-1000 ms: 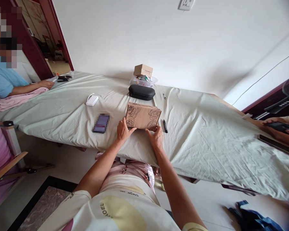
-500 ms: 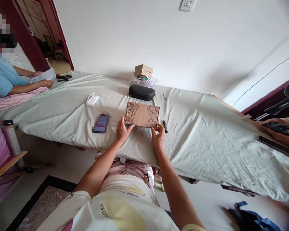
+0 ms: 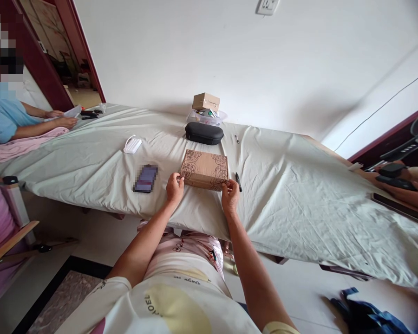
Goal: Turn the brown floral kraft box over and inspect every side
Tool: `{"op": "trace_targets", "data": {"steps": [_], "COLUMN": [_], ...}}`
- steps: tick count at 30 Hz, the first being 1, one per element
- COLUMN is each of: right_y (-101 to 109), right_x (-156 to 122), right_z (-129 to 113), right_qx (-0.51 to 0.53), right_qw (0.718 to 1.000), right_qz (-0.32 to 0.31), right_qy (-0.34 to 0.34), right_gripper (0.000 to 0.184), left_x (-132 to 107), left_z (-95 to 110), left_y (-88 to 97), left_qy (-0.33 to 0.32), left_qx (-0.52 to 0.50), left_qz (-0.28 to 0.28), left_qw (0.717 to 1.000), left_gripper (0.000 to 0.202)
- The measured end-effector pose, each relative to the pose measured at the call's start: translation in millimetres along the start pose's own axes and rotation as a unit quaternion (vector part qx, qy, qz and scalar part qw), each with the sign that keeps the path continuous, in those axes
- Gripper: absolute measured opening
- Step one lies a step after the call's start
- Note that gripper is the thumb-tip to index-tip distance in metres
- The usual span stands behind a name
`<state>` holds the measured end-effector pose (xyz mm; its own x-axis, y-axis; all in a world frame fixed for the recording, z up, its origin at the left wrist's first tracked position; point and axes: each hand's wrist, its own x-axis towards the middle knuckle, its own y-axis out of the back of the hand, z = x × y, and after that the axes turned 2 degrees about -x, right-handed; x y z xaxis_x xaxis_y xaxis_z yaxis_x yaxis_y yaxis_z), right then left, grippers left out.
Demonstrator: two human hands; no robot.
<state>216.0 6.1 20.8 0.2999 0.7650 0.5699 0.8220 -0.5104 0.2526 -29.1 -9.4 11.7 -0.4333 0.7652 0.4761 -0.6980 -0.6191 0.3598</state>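
Patterned cardboard box (image 3: 204, 163), seen from the head view, lies directly between the two hands and mostly just beyond them; its long axis runs across from one hand to the other, so neither is nearer overall. Left hand (image 3: 174, 189) has thumb and fingers curled on the near left corner; right hand (image 3: 231, 197) pinches the near right corner between thumb and fingertips; how firmly either presses, and whether the base sits flat on the cloth, I cannot tell.

Beyond the grip, past the box's far edge, a black case (image 3: 204, 133) lies near; behind that stand a clear tub (image 3: 221, 121) and a small brown carton (image 3: 206, 101). Just right of the right hand lies a black marker (image 3: 238, 182); left of the left hand, apart from it, is a phone (image 3: 145, 178), with a white device (image 3: 133, 144) farther off. Toward the body, the edge of the cloth-covered table (image 3: 292, 204) is near the grip; the widest stretch of cloth runs rightward past the marker.
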Motion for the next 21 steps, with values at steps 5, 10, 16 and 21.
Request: {"op": "trace_targets", "data": {"steps": [5, 10, 16, 21], "right_y": [-1.3, -4.0, -5.3, -4.3], "right_x": [0.9, -1.0, -4.2, -6.5], "right_z": [9.5, 12.8, 14.2, 12.1], "right_qx": [-0.07, -0.094, -0.105, -0.16], "right_qw": [0.997, 0.995, 0.993, 0.983], "right_qz": [-0.031, -0.042, -0.051, -0.091], "right_qy": [0.002, 0.001, 0.003, -0.02], "right_gripper": [0.03, 0.028, 0.038, 0.042], "left_x": [0.0, 0.0, 0.2, 0.0], "left_z": [2.6, 3.9, 5.5, 9.9], "left_y": [1.9, 2.3, 4.2, 6.3], "left_qy": [0.04, 0.039, 0.034, 0.042], "left_qx": [0.054, 0.075, 0.076, 0.076], "left_qz": [-0.054, -0.07, -0.074, -0.088], "left_qw": [0.996, 0.994, 0.994, 0.992], "left_gripper": [0.014, 0.017, 0.024, 0.028]}}
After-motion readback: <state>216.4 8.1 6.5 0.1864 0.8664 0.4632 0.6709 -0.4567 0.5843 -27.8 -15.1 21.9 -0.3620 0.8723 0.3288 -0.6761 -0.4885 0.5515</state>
